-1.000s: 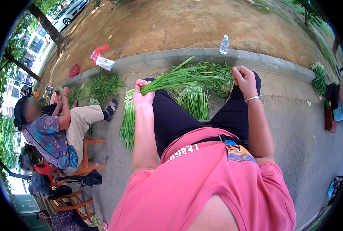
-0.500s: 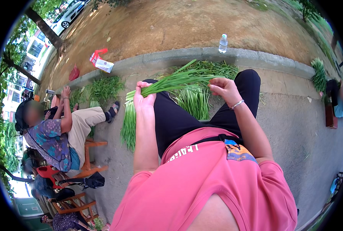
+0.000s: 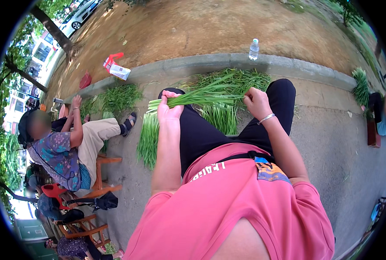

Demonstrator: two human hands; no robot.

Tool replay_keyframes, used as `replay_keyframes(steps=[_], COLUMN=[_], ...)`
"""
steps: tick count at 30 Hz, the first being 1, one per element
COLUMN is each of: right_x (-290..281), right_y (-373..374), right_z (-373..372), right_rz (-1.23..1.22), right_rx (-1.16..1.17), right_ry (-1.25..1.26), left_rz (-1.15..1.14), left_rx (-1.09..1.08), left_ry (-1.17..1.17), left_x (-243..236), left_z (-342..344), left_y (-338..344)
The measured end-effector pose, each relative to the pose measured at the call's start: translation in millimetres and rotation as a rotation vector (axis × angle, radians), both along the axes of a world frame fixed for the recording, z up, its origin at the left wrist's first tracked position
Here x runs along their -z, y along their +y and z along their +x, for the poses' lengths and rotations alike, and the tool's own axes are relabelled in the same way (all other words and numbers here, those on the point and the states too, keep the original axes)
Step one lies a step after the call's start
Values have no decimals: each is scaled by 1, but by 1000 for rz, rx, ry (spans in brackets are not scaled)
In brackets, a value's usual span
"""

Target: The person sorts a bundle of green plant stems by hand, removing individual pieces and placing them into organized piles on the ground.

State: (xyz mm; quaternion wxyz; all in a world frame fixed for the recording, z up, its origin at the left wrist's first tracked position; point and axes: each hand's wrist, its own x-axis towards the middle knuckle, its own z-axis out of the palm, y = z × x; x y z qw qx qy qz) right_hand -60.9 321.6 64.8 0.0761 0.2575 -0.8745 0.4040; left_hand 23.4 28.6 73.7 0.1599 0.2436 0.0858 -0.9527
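A bunch of garlic chives (image 3: 203, 96) lies across my left hand (image 3: 171, 108), whose fingers are wrapped round it near the pale stem ends. The leafy tips point right. By those tips is my right hand (image 3: 258, 103), its fingers curled together; anything pinched in them is too small to make out. Between my knees, on the ground, sits a neat pile of chives (image 3: 223, 118), partly hidden by my legs. Another pile of chives (image 3: 147, 141) lies left of my left forearm. Beyond my hands, loose green leaves (image 3: 245, 79) are heaped against the curb.
A concrete curb (image 3: 307, 67) crosses ahead, with a water bottle (image 3: 254, 50) and a white-and-red packet (image 3: 119, 71) on it. At left a person (image 3: 56, 149) sits on a wooden chair (image 3: 102, 180) near more greens (image 3: 121, 97). A chive bundle (image 3: 360, 84) stands far right.
My left hand has shifted slightly right with the chives. My right hand has moved a little right, and its fingers have curled in more tightly.
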Motion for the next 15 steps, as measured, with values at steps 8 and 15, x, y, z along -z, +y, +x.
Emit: replay_keyframes(steps=[8,15], right_x=[15,1], right_y=[17,32], right_z=[-46,-93], right_rz=[411,-26], right_rx=[253,335], right_ry=[47,496], left_rz=[-79,-140], left_rx=[-13,-36], left_ry=[58,74], left_x=[1,0], left_z=[-5,-2], left_y=[10,5])
